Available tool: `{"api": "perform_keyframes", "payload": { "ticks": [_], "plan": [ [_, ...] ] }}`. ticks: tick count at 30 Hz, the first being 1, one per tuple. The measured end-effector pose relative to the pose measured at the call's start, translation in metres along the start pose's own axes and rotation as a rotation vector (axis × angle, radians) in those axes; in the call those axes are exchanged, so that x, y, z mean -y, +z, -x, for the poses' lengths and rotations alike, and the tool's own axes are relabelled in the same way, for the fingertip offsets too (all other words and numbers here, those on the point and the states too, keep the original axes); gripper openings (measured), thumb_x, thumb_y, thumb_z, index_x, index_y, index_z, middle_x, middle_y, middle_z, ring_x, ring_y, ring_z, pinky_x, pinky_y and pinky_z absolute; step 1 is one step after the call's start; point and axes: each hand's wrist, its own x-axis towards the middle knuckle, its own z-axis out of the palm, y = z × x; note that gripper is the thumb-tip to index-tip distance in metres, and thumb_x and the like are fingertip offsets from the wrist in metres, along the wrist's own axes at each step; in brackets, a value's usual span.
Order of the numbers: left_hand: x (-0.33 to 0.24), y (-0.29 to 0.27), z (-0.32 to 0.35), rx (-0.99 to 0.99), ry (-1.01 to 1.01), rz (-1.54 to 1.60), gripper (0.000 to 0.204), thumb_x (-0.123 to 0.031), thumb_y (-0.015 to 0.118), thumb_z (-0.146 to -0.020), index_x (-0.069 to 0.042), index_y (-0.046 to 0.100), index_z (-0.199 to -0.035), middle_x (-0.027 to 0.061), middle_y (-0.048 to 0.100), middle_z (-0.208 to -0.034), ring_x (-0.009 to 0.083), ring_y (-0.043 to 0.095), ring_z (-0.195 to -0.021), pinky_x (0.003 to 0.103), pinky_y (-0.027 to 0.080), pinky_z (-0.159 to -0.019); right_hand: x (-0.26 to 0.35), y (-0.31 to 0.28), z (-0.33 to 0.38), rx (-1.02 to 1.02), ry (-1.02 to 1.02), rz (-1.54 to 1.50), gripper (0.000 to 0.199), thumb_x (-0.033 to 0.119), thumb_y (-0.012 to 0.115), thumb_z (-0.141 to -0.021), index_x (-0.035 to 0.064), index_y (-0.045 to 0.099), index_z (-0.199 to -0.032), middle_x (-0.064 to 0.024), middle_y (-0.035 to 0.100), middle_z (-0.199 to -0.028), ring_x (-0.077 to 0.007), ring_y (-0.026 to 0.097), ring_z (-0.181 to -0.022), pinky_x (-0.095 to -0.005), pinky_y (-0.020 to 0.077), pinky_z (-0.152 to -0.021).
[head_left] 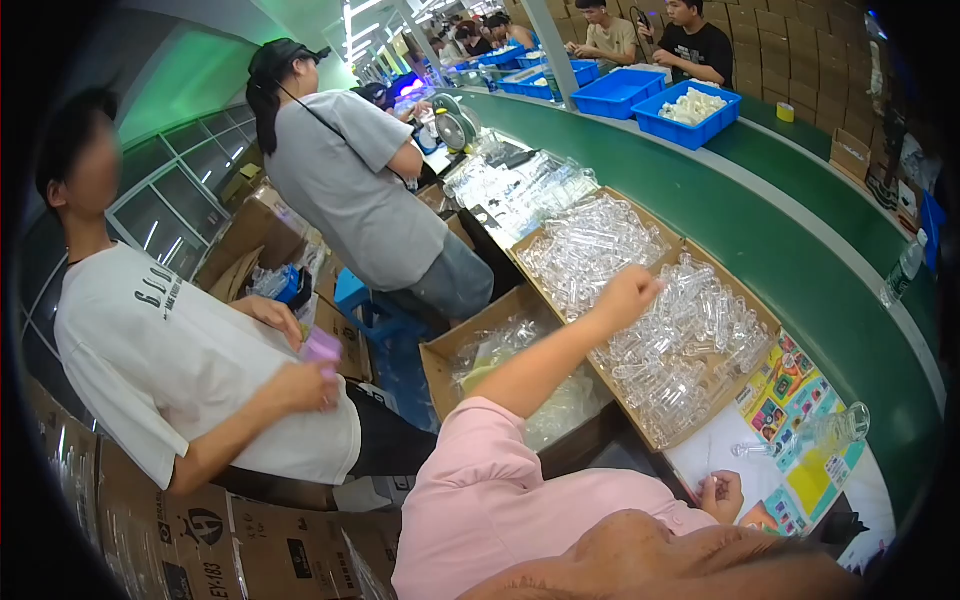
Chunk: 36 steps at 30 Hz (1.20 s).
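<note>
Two shallow cardboard trays [683,246] side by side hold heaps of clear plastic tube-shaped pieces [690,325]. Over the middle of the heaps is my left hand [630,297], its fingers curled in; whatever they hold, if anything, cannot be made out. My right hand [721,496] rests low by the white table edge, fingers closed, with their grip partly hidden. Near it on the worktop lie a small clear tube [755,450] and a larger clear plastic vessel [840,430]. Colourful printed sheets [790,400] are beneath them.
A carton of plastic bags [545,410] stands left of the trays. Two people stand at my left, one holding something purple [322,346]. The green conveyor [740,220] curves past; beyond it are blue bins [690,130], a bottle [905,268] and seated people.
</note>
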Motion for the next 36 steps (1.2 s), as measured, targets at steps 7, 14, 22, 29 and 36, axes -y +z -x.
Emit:
{"api": "perform_keyframes", "payload": {
  "ticks": [7, 14, 22, 29, 36],
  "plan": [
    [0.004, 0.069, 0.043, -0.174, 0.274, -0.431, 0.054, -0.035, 0.062, -0.083, -0.010, 0.046, -0.128, 0.0169, 0.044, -0.128, 0.0361, 0.040, -0.120, 0.050, 0.022, -0.107, -0.001, 0.007, 0.000, -0.002, 0.050, -0.006, 0.010, 0.001, 0.058, -0.085, -0.0001, 0.052, -0.092, -0.0081, 0.060, -0.073, -0.0099, 0.056, -0.060, -0.0217, 0.0472, -0.057],
    [0.003, 0.071, 0.044, -0.114, 0.261, -0.285, 0.051, -0.029, 0.063, -0.081, -0.008, 0.048, -0.125, 0.0168, 0.044, -0.130, 0.0330, 0.041, -0.119, 0.051, 0.022, -0.107, 0.004, 0.003, 0.003, -0.025, 0.059, 0.011, 0.010, -0.001, 0.058, -0.084, 0.0001, 0.051, -0.092, -0.0086, 0.061, -0.073, -0.0103, 0.057, -0.060, -0.0220, 0.0470, -0.058],
    [0.006, 0.066, 0.043, -0.103, 0.255, -0.261, 0.051, -0.028, 0.063, -0.081, -0.008, 0.048, -0.125, 0.0153, 0.044, -0.129, 0.0323, 0.040, -0.120, 0.050, 0.022, -0.107, -0.001, 0.006, 0.000, -0.024, 0.005, 0.015, 0.011, -0.005, 0.057, -0.082, -0.0001, 0.051, -0.091, -0.0077, 0.060, -0.074, -0.0101, 0.056, -0.061, -0.0210, 0.0458, -0.058],
    [0.008, 0.063, 0.039, -0.119, 0.291, -0.230, 0.051, -0.031, 0.065, -0.080, -0.007, 0.050, -0.124, 0.0139, 0.047, -0.128, 0.0312, 0.043, -0.118, 0.048, 0.023, -0.106, 0.000, 0.010, -0.002, -0.024, -0.034, -0.014, 0.011, -0.004, 0.058, -0.082, 0.0001, 0.051, -0.090, -0.0060, 0.056, -0.074, -0.0091, 0.055, -0.061, -0.0204, 0.0450, -0.058],
    [0.025, 0.066, 0.044, -0.065, 0.221, -0.240, 0.061, -0.029, 0.071, -0.075, -0.004, 0.049, -0.126, 0.0196, 0.048, -0.128, 0.0363, 0.042, -0.120, 0.047, 0.028, -0.103, 0.017, 0.008, -0.004, -0.003, -0.185, 0.325, 0.009, 0.011, 0.063, -0.076, 0.0039, 0.059, -0.080, -0.0087, 0.060, -0.074, -0.0150, 0.057, -0.065, -0.0295, 0.0469, -0.060]
  ]
}}
